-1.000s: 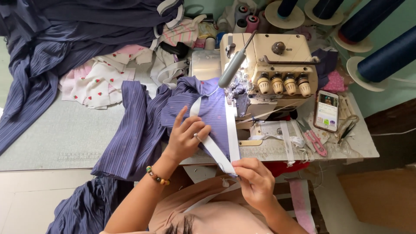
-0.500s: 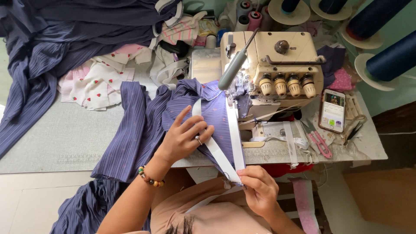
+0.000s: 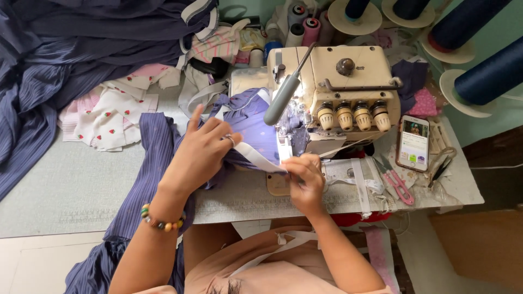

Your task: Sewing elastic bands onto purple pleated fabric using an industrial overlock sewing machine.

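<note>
Blue pinstriped fabric (image 3: 147, 179) drapes off the front edge of the grey worktable (image 3: 65, 185) and bunches up under the cream overlock sewing machine (image 3: 340, 87), where a lamp lights the cloth at the needle. Left hand (image 3: 199, 155) lies on top of the fabric with its fingers curled down – a ring on one finger, a beaded bracelet (image 3: 158, 219) at the wrist – and holds the cloth together with a white elastic strip (image 3: 256, 158) that runs across to the right hand (image 3: 305, 182). That hand pinches the strip's other end between thumb and fingertips, just in front of the presser foot (the foot itself is too bright to make out). Right of the machine lie a smartphone (image 3: 414, 142) with its screen lit and pink thread snips (image 3: 400, 185); big navy thread cones (image 3: 487, 71) stand behind, and strawberry-print white cloth (image 3: 111, 117) sits to the left
</note>
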